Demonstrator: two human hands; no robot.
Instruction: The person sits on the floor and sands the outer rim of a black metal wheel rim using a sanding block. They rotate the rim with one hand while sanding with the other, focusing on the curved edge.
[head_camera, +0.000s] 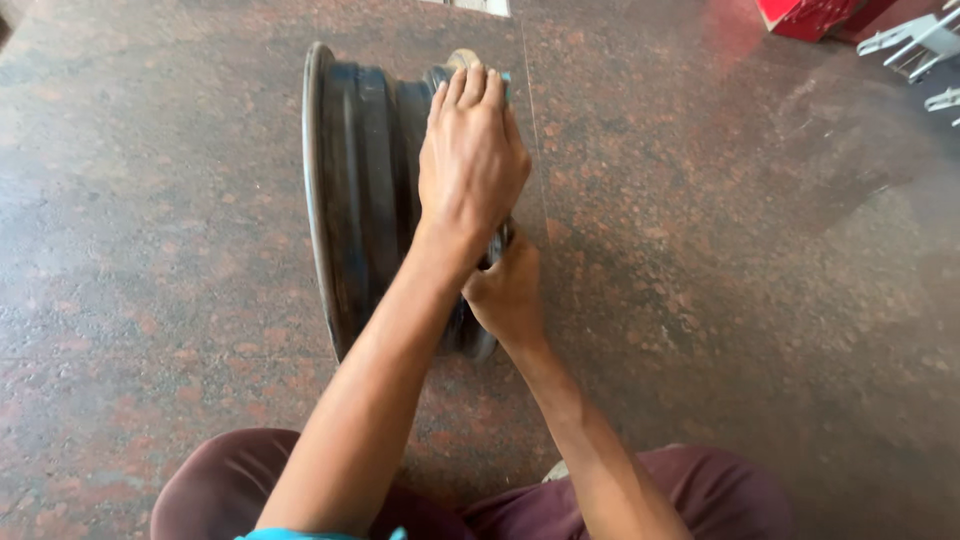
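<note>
1. Both forearms are bare from elbow to wrist; the left hand and right hand wear no gloves.
2. Maroon trousers cover the knees behind the hands.
3. A turquoise shirt edge shows near the left elbow.

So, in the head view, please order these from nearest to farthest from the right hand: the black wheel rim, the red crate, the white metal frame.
From the right hand:
1. Black wheel rim, touching it, on its left.
2. Red crate, top right, far.
3. White metal frame, top right corner, farthest.
</note>
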